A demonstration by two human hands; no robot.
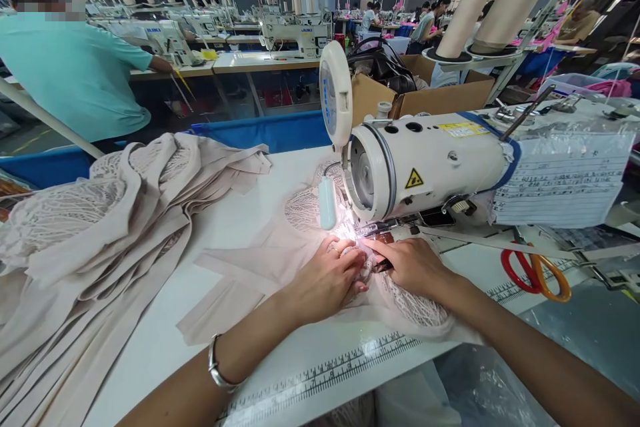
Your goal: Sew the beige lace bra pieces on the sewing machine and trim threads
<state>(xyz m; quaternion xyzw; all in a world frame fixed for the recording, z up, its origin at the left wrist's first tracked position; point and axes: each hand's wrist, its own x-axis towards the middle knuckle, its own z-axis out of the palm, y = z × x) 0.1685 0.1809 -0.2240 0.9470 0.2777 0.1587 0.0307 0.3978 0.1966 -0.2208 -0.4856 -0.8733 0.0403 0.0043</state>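
On the white table in front of me lies a pale beige piece of mesh and lace fabric (415, 303), running under the sewing machine (425, 157). My left hand (325, 280) rests on it just left of the needle area, fingers bent and gripping the cloth. Opposite, my right hand (413, 263) holds the fabric's edge close to the presser foot, its index finger stretched toward the foot and its other fingers curled. A small dark object shows under that hand; its kind is unclear. The lit needle area is partly hidden by glare and fingers.
A heap of beige fabric pieces (145, 213) covers the table's left side. Scissors (540, 273) with red and orange handles lie at right. A small lamp (327, 203) hangs by the machine head. Thread cones (460, 23) and a cardboard box (445, 93) stand behind. A co-worker (75, 73) is at left.
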